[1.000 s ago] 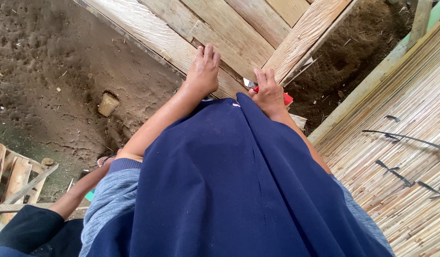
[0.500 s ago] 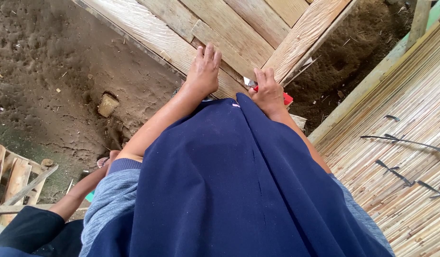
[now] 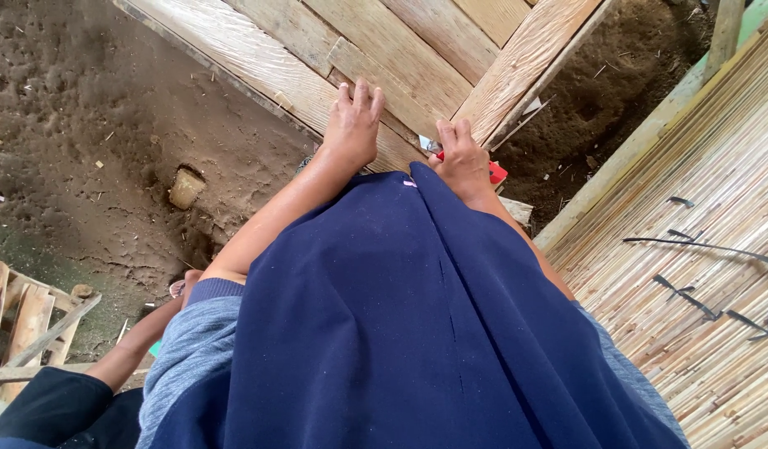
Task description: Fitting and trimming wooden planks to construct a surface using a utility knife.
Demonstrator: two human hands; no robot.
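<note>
My left hand (image 3: 351, 125) lies flat, fingers together, on a pale wooden plank panel (image 3: 384, 50) that slants across the top of the view. My right hand (image 3: 460, 158) is beside it, closed around a small tool with a red handle (image 3: 495, 172) and a bit of metal showing near the thumb; the tool rests at the panel's lower edge. My dark blue shirt (image 3: 417, 324) hides everything below the wrists.
Bare brown dirt ground (image 3: 84, 141) lies to the left, with a small tan block (image 3: 185, 188) sunk in it. A woven bamboo mat wall (image 3: 700, 249) runs down the right. Another person's arm in a dark sleeve (image 3: 109, 374) and wooden slats (image 3: 26, 324) are at lower left.
None of note: both hands stay on the panel; the view has shifted only slightly.
</note>
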